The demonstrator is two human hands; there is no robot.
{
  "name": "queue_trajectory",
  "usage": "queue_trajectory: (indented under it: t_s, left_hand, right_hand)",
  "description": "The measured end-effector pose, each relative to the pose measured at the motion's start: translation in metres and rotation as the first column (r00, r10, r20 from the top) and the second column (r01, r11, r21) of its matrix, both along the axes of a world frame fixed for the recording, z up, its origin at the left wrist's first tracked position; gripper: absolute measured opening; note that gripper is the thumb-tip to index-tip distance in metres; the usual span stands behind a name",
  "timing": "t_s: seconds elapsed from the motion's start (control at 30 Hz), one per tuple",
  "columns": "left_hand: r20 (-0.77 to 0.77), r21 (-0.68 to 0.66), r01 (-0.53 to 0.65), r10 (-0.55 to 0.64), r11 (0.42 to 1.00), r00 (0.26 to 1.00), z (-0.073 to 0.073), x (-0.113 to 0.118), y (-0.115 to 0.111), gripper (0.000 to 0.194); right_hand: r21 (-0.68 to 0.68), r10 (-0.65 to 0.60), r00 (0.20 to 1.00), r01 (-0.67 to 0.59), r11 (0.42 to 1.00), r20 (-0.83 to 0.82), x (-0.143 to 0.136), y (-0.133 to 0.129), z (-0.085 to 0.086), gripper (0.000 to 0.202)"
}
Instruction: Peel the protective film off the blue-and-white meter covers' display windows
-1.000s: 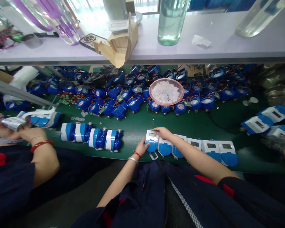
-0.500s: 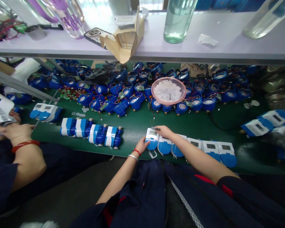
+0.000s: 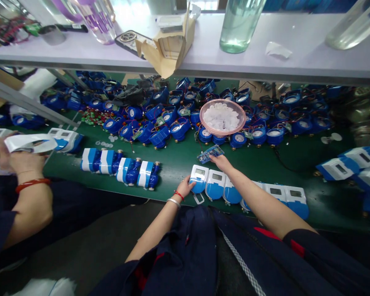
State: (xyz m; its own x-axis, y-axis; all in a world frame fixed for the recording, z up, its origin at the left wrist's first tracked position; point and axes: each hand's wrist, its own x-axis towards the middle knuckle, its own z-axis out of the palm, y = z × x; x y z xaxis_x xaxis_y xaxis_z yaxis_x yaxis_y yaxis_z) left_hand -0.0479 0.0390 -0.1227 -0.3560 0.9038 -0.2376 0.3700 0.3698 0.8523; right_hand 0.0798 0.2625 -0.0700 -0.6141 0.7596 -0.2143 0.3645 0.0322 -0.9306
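Observation:
My left hand [image 3: 184, 187] grips the left side of a white and blue water meter [image 3: 199, 179], its thumb on the blue front. That meter stands at the left end of a row and has a small display in its white top. My right hand [image 3: 222, 163] pinches a blue patterned card [image 3: 210, 154] just above and behind the row. Beside the held meter is another meter [image 3: 215, 184], its display also visible. My right forearm covers part of the row. A white frame-like loop [image 3: 199, 199] lies below the held meter at the table's front edge.
Several meters lie on their sides [image 3: 125, 170] to the left. Behind are many blue meter bodies [image 3: 179, 128] with wires and a pink bowl [image 3: 202, 119] of clear plastic pieces. A shelf [image 3: 203, 61] overhangs the back. A co-worker's hands [image 3: 26, 160] work at far left.
My right hand has lifted the card off the held meter's top and moved it back and right, turning its patterned face up. My left hand stays on the meter.

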Motion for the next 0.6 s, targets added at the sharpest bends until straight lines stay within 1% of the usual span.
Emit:
queue_trajectory:
  t_s: [0.07, 0.1, 0.13, 0.2, 0.23, 0.3, 0.37, 0.43, 0.53, 0.6]
  left_hand:
    - [-0.01, -0.001, -0.001, 0.001, 1.0, 1.0, 0.0, 0.0, 0.0, 0.048]
    - [-0.016, -0.003, -0.005, 0.005, 1.0, 1.0, 0.0, 0.0, -0.001, 0.048]
    - [-0.021, -0.007, -0.008, 0.008, 1.0, 1.0, -0.001, 0.0, -0.001, 0.048]
    - [-0.021, -0.014, -0.008, 0.008, 1.0, 1.0, -0.002, 0.001, -0.001, 0.048]
    - [-0.02, -0.017, -0.006, 0.006, 1.0, 1.0, -0.002, 0.001, -0.001, 0.049]
    - [-0.018, -0.022, -0.002, 0.002, 1.0, 1.0, -0.001, 0.002, 0.001, 0.049]
    - [-0.013, -0.031, -0.003, 0.002, 1.0, 1.0, 0.004, 0.002, 0.003, 0.049]
    - [0.002, -0.054, -0.012, 0.012, 0.998, 1.0, 0.015, 0.003, 0.003, 0.047]
    - [0.041, -0.107, -0.028, 0.033, 0.994, 0.999, 0.038, 0.007, -0.003, 0.048]
    - [0.09, -0.126, -0.006, 0.018, 0.992, 0.996, 0.048, 0.009, -0.008, 0.05]
  right_hand:
    - [0.175, 0.038, 0.991, -0.06, 0.983, 0.127, 0.001, -0.005, 0.001, 0.023]
    - [0.225, 0.083, 0.978, -0.126, 0.966, 0.193, 0.002, -0.01, 0.001, 0.022]
    - [0.245, 0.152, 0.957, -0.214, 0.946, 0.248, 0.002, -0.016, 0.002, 0.021]
    - [0.24, 0.316, 0.896, -0.396, 0.886, 0.312, 0.002, -0.028, 0.002, 0.021]
    - [0.244, 0.367, 0.872, -0.452, 0.858, 0.325, 0.001, -0.033, 0.002, 0.024]
    - [0.283, 0.373, 0.863, -0.472, 0.835, 0.339, 0.0, -0.04, 0.001, 0.028]
    - [0.311, 0.338, 0.873, -0.449, 0.838, 0.35, -0.002, -0.042, 0.001, 0.03]
    - [0.311, 0.341, 0.875, -0.449, 0.838, 0.344, -0.003, -0.042, 0.003, 0.031]
    - [0.285, 0.372, 0.878, -0.455, 0.844, 0.3, 0.001, -0.043, 0.003, 0.035]
    - [0.237, 0.369, 0.885, -0.438, 0.867, 0.285, 0.006, -0.041, -0.007, 0.04]
